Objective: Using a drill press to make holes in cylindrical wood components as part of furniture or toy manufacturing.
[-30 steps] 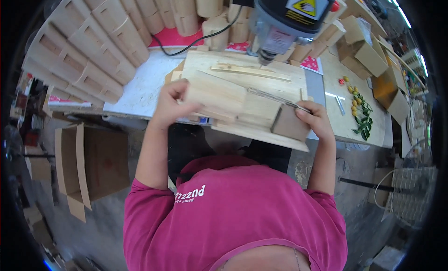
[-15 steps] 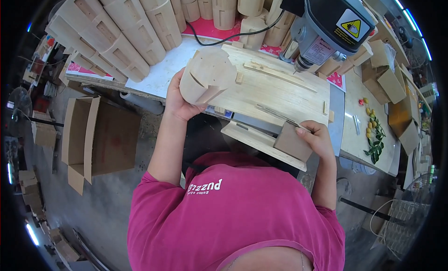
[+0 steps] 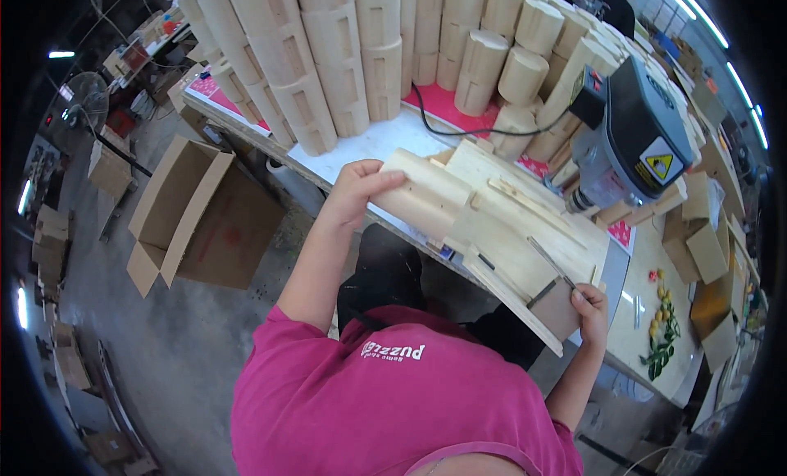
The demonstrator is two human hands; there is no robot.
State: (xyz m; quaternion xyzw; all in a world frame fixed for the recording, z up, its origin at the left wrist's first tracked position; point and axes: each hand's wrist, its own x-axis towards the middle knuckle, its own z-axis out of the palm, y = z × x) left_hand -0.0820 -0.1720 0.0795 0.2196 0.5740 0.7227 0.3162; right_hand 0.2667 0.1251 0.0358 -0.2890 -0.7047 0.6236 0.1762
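Observation:
My left hand (image 3: 361,193) is closed around the outer end of a pale wooden cylinder (image 3: 422,195), thumb on top. The cylinder is tilted onto its side, at the left end of a wooden jig board (image 3: 533,199). My right hand (image 3: 592,310) grips a grey-brown flat block (image 3: 559,309) at the jig's right end, thumb on its upper edge. A thin dark metal strip (image 3: 551,259) runs from that hand along the jig. A pale wooden rail (image 3: 512,300) lies along the jig's near side. Fingers beneath the block are hidden.
A drill press (image 3: 631,140) stands over the jig's far right. Stacked wooden cylinders (image 3: 316,58) line the back of the bench, with a black cable (image 3: 459,133) before them. An open cardboard box (image 3: 221,230) sits at the left; artificial fruit and leaves (image 3: 662,328) lie right.
My left hand has brought the cylinder down from upright onto its side at the jig. The right hand stays on the block. The whole view has shifted and turned.

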